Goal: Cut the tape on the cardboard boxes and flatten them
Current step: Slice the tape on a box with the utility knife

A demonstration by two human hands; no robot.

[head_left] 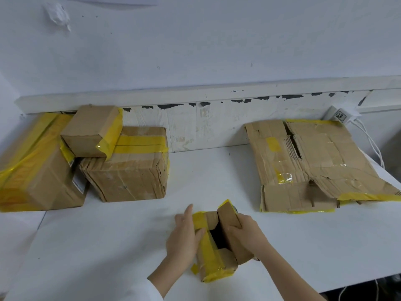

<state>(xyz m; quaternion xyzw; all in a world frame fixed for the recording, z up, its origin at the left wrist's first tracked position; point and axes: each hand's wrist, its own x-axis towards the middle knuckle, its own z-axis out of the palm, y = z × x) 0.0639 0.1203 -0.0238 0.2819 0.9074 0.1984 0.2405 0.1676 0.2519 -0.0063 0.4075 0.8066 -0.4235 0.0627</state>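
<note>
A small cardboard box (219,260) wrapped in yellow tape sits near the table's front edge, its top split open with a dark gap between the flaps. My left hand (184,237) holds the taped left flap, thumb hooked over its edge. My right hand (247,232) grips the raised right flap. No cutting tool is visible. At the back left stand three taped boxes: a large one (41,170), a medium one (130,170) and a small one (92,131) perched on top of them.
Flattened cardboard (314,166) with yellow tape lies at the right, reaching the white table's (108,235) right edge. A white power adapter (340,115) with cables sits at the back right corner. A white wall runs behind.
</note>
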